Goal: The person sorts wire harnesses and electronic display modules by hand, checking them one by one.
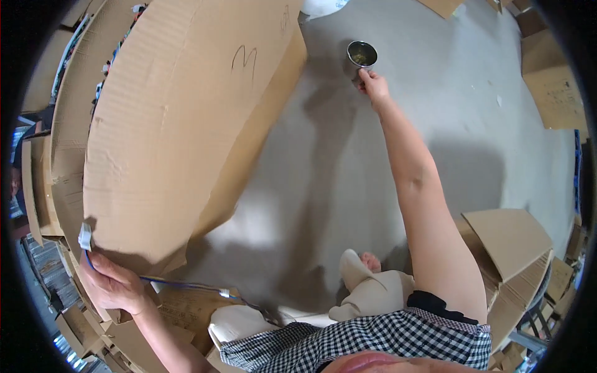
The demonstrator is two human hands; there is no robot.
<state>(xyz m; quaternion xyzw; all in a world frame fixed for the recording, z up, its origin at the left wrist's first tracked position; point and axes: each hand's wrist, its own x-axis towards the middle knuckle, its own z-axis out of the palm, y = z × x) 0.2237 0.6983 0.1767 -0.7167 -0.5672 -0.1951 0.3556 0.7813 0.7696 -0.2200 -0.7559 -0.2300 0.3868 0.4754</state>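
My right hand (374, 87) is stretched far forward and closed on the near side of a metal cup (362, 55). The cup's mouth faces up, and something greenish-brown shows inside; I cannot tell what it is. Low on the left, my left hand (117, 283) grips a thin cable (180, 285) of dark blue and other coloured wires. A white connector (85, 236) sticks up past the fingers at the cable's end. A second white connector (225, 293) sits along the cable by my lap. Beyond my left hand stands a large cardboard sheet (168, 124) with a handwritten mark.
Grey floor (267, 205) stretches between the cardboard and my right arm. An open cardboard box (510, 245) stands near my right side, and another carton (552, 81) is at the far right. More cardboard and stacked goods crowd the left edge. A white round thing (323, 6) shows at the top.
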